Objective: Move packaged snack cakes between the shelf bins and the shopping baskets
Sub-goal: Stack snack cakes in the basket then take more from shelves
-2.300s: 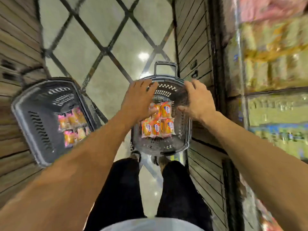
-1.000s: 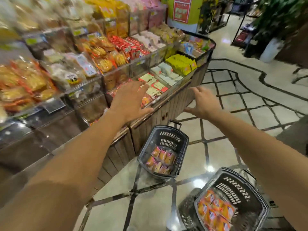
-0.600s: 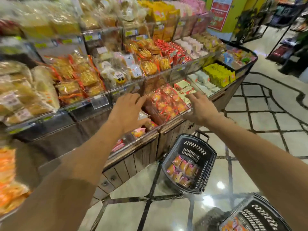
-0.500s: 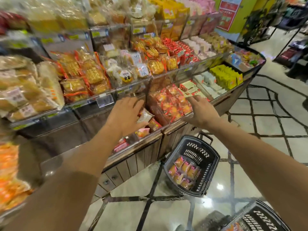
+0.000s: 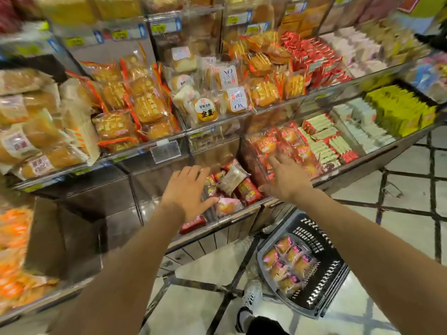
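Below, one basket [image 5: 321, 296] of about eight pink-wrapped snack cakes [image 5: 287, 262]; two hands, left [image 5: 185, 192] and right [image 5: 286, 175], each grip spread, empty.

One shopping basket [image 5: 336, 281] holds about eight pink-wrapped snack cakes [image 5: 289, 262]; two hands reach out.

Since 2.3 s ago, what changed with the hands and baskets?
Both hands left the orange-cake basket and reached up to the shelf: left hand over the near-empty bin, right hand over the red-wrapped cakes. Neither grips anything. The pink-cake basket remains on the floor, still loaded.
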